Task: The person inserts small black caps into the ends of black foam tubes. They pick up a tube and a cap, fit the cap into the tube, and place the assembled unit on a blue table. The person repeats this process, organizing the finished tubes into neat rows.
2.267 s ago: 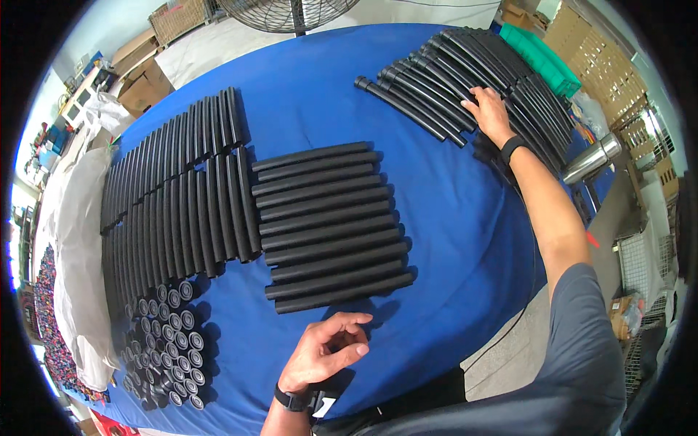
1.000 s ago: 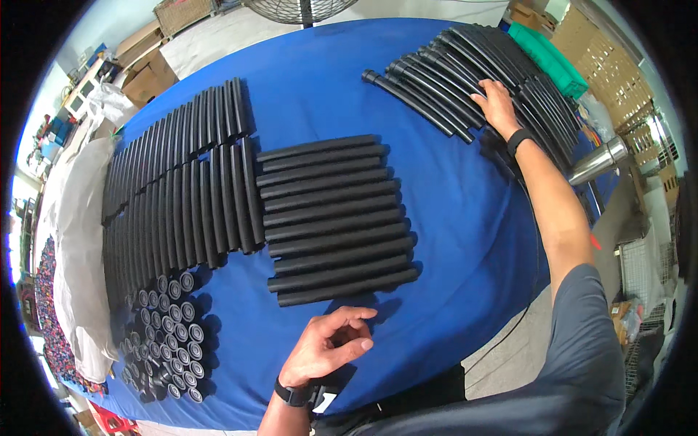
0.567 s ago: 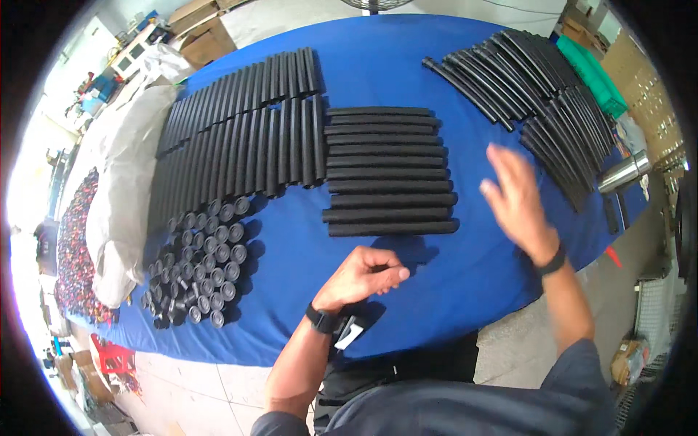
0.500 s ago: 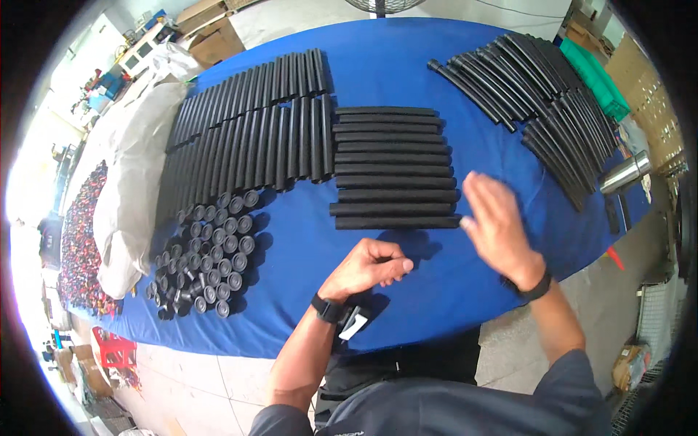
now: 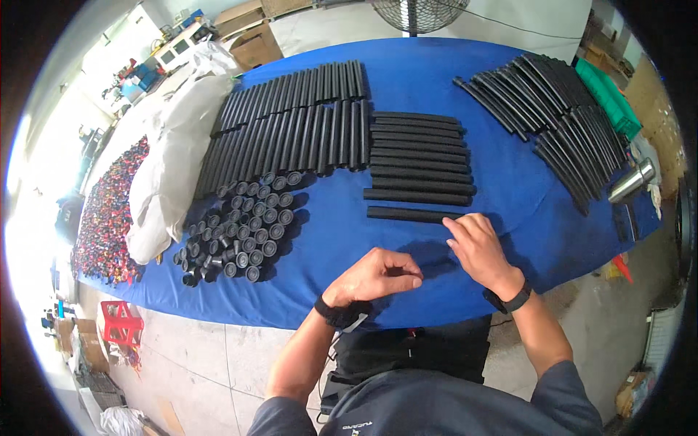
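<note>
My right hand [image 5: 478, 251] has its fingers closed on the right end of a black tube [image 5: 407, 213], which lies flat on the blue tablecloth [image 5: 327, 254]. That tube sits a little apart from a stacked row of black tubes [image 5: 420, 160] just beyond it. To the left, my left hand [image 5: 374, 277] hovers low over the cloth near the table's front edge. Its fingers are curled and the thumb is drawn up to them; nothing shows in its grip.
Upright rows of black tubes [image 5: 305, 134] lie left of centre, with black round caps [image 5: 254, 231] heaped nearer. More tubes [image 5: 560, 116] fan out at far right by a green crate [image 5: 607, 98] and a metal cylinder [image 5: 632, 180]. A whitish cloth [image 5: 178, 160] covers the left side beside small multicoloured pieces [image 5: 109, 218].
My right hand has come down from above the cloth onto the nearest tube's end. That tube now lies farther from its row. My left hand stays curled; the whole view has shifted.
</note>
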The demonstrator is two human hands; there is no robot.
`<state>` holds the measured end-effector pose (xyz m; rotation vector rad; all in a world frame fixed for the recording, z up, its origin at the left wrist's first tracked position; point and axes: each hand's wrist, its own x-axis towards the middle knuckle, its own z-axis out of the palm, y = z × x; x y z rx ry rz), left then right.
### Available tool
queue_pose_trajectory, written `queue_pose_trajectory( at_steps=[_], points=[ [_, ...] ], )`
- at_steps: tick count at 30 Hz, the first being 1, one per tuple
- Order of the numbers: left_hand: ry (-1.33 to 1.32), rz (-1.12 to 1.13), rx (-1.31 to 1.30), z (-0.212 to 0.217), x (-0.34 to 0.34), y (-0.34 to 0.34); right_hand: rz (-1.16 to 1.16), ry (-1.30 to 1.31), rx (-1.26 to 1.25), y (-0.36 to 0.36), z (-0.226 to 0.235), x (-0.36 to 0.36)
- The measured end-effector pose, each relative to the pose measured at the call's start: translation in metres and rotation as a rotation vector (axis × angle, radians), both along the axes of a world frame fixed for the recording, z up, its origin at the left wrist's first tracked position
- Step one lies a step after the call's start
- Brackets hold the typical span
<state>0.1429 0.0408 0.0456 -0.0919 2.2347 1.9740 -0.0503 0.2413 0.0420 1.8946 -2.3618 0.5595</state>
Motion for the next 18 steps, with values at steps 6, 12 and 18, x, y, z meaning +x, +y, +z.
queue_pose_trajectory(
  at_steps=[6,12,18],
  points=[
    [0.033,0.22,-0.351,0.027,0.032,-0.011,0.017,0.024,-0.118,-0.016,-0.002,0.016],
    [0.151,0.764,-1.092,0.027,0.018,-0.126,0.063,-0.211,0.051,-0.005,-0.016,0.027],
    [-0.13,0.578,-1.531,0.007,-0.006,-0.194,0.001,-0.292,-0.051,-0.002,-0.025,0.029]
  ],
)
